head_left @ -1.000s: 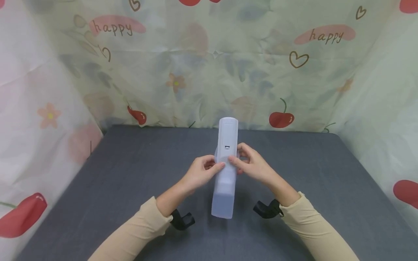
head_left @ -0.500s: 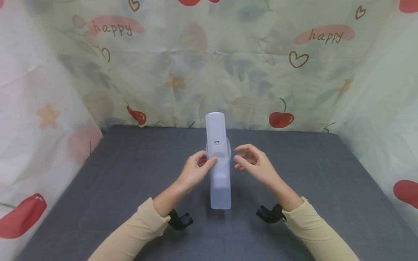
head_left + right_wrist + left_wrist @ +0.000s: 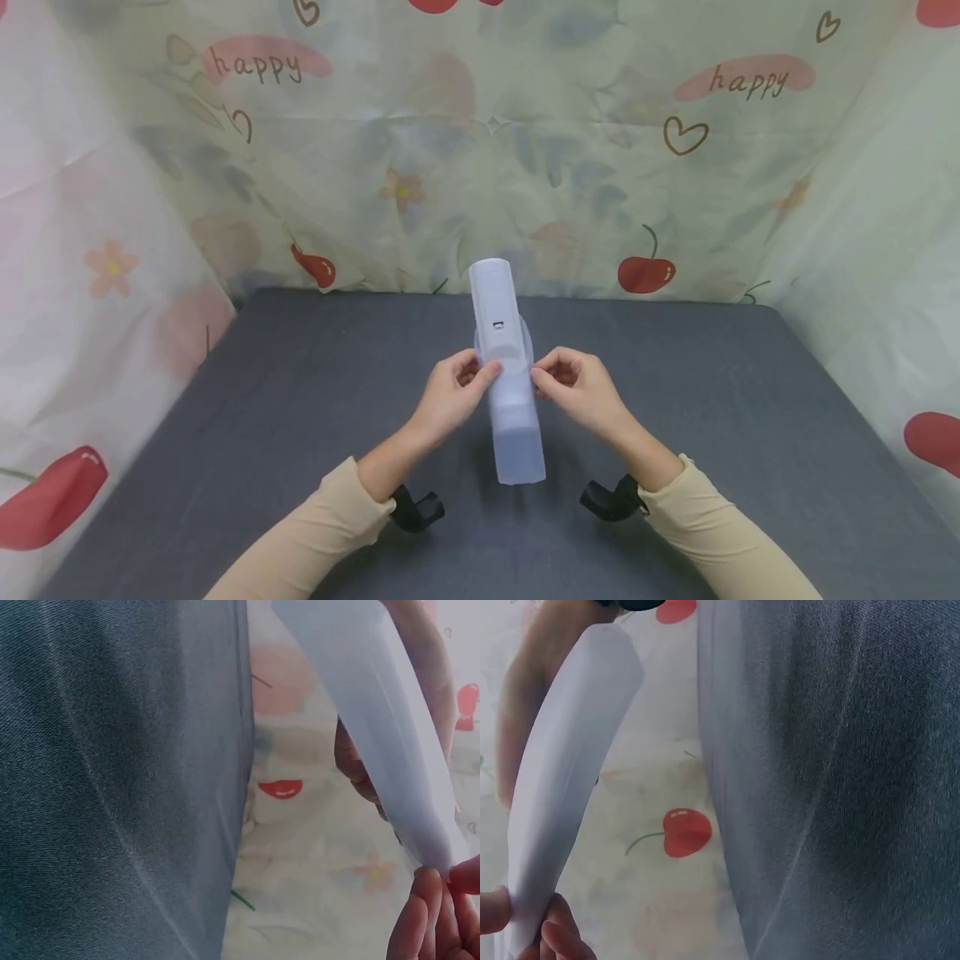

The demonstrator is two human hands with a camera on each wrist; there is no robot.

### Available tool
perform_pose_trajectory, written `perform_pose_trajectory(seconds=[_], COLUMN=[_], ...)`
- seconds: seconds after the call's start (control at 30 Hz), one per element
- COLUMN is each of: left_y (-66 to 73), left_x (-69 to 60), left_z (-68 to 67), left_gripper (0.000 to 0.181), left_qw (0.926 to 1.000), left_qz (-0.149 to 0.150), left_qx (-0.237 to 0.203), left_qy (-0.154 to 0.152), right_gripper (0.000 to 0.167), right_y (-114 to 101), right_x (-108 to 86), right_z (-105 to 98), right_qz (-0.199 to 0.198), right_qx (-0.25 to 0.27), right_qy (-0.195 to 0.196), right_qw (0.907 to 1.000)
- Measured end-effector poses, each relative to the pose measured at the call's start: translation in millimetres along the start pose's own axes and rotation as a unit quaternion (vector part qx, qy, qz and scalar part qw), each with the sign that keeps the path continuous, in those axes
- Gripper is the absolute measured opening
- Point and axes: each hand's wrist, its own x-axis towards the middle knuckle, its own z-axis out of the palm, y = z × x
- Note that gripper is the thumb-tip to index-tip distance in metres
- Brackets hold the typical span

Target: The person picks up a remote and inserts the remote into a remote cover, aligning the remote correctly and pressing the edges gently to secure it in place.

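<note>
A long white plastic device is held up above the dark table, tilted, its narrow back towards the head camera. It has a small dark slot, a rounded part bulging out behind and a bluish, translucent-looking lower end; its exact kind cannot be told. My left hand grips its left side, thumb on the back face, fingers behind. On the right edge, my right hand pinches it between thumb and fingertips. The left wrist view shows the device between thumb and fingers, and the right wrist view shows the right fingertips against its edge.
The dark grey table stretches beneath both hands. Cloth printed with cherries and hearts hangs behind it and along both sides. A black wrist mount sits under the left wrist and another black mount under the right.
The device shifted left and its lower end swung right. My right hand let go of it, moved off, and now pinches its right edge again. The left hand kept its hold.
</note>
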Motion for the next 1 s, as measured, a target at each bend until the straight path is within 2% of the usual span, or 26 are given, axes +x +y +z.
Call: perform_pose_trajectory(seconds=[0.23,0.43,1.0], left_y=[5.7,8.8,11.9], left_x=[0.4,-1.3,-3.7], left_z=[-3.9,-6.2,-10.4], left_gripper=[0.02,0.019,0.024], left_qw=[0.998,0.9948,0.9908], left_qz=[0.022,0.017,0.012], left_qx=[0.054,0.088,0.098], left_qy=[-0.024,-0.048,-0.093], right_gripper=[0.01,0.01,0.009], right_y=[-2,-3,-7], right_x=[-1.6,-3.3,-1.8], right_z=[1,2,4], right_qz=[0.005,0.01,0.02], right_qx=[-0.008,-0.004,-0.01], right_qy=[0.018,0.025,0.044], right_qw=[0.9998,0.9996,0.9988])
